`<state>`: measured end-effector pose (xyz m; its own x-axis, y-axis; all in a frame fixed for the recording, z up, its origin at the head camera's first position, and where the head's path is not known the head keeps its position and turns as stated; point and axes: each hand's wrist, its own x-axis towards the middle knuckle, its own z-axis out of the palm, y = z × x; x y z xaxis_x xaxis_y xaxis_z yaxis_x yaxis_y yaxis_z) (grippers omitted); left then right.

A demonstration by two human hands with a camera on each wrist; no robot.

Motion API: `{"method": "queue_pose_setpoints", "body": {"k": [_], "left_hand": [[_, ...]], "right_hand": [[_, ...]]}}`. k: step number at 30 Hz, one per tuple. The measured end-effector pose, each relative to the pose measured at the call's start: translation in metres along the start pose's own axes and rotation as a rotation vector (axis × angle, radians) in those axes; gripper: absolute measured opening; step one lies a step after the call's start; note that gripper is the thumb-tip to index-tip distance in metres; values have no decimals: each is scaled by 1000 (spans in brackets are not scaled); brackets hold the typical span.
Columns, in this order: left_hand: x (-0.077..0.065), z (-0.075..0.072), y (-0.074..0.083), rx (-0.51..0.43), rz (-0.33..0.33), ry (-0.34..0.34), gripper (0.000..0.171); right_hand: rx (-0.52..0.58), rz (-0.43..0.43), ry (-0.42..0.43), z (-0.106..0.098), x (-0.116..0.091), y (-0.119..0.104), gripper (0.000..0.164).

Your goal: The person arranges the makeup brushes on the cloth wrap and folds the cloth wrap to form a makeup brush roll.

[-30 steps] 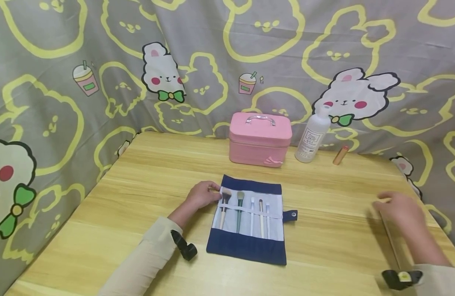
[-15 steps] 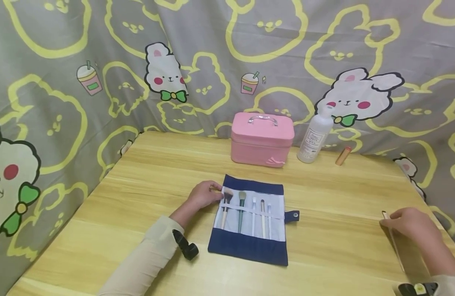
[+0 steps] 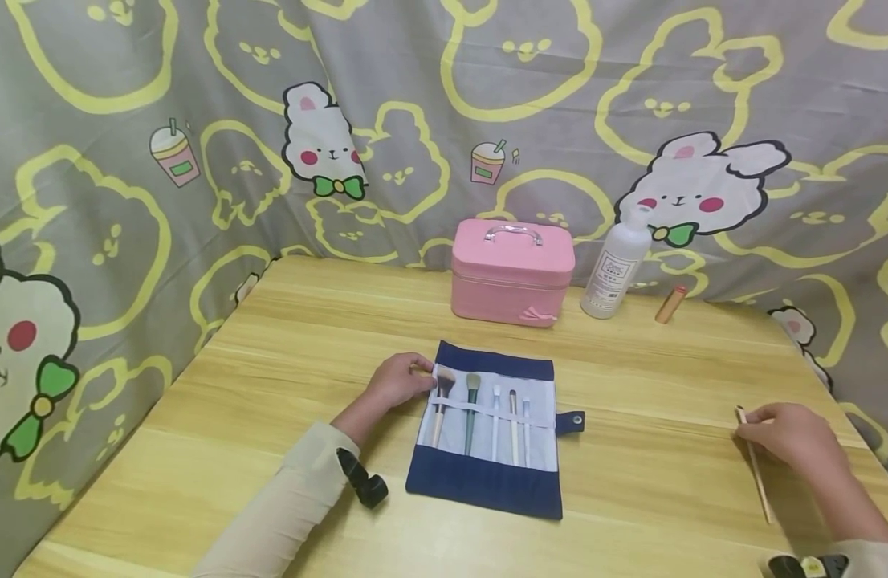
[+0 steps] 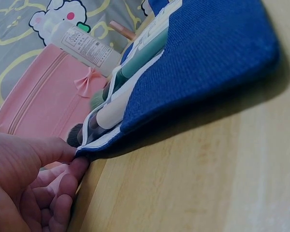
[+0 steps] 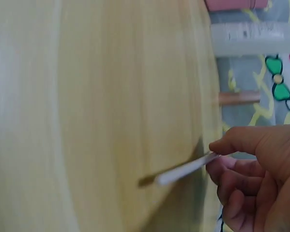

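Observation:
A navy brush roll [image 3: 485,504] lies unfolded on the table, with several makeup brushes standing in a row under its white elastic band. My left hand [image 3: 401,380] pinches the roll's left edge between thumb and fingers; in the left wrist view that edge [image 4: 103,153] looks slightly raised. At the leftmost slot is a dark fluffy brush [image 3: 442,391], beside a green brush [image 3: 472,401]. Far to the right, my right hand [image 3: 794,437] pinches a slim, pale-handled makeup brush [image 3: 757,474] near its dark-tipped end. In the right wrist view its handle [image 5: 183,171] points away from the fingers.
Behind the roll stands a pink case [image 3: 512,273] with a silver handle. To its right are a clear pump bottle [image 3: 615,269] and a small orange-brown tube [image 3: 671,305]. A patterned curtain [image 3: 408,160] hangs along the table's back and sides. A snap tab [image 3: 570,421] sticks out from the roll.
My right hand first shifted right and toward me, then slightly back left, carrying the slim brush. The left hand keeps its pinch on the roll's edge.

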<state>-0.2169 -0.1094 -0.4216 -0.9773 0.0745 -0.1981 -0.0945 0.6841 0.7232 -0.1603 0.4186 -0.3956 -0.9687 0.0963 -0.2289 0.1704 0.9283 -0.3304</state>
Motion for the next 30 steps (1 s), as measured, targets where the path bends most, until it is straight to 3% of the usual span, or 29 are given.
{"method": "queue_pose_setpoints", "body": {"k": [5,12,19,21,24,30], "left_hand": [[-1,0,1,-6,-12,-2,25],[-1,1,1,-16,-20,-13,25],[0,1,1,-3,-18,2,26],[0,1,2,-1,-15,6,26],[0,0,1,0,-9,11,25],[0,0,0,-6,-8,6,25]], "right_hand": [[93,-74,106,3,0,-29,49],[392,-107,215,0,-4,-94,54],[828,-112,338,8,4,-151,18],[928,-99,347,15,7,-164,16],[942,-79,389,26,12,-180,17],[830,-101,483,49,23,-202,30]]}}
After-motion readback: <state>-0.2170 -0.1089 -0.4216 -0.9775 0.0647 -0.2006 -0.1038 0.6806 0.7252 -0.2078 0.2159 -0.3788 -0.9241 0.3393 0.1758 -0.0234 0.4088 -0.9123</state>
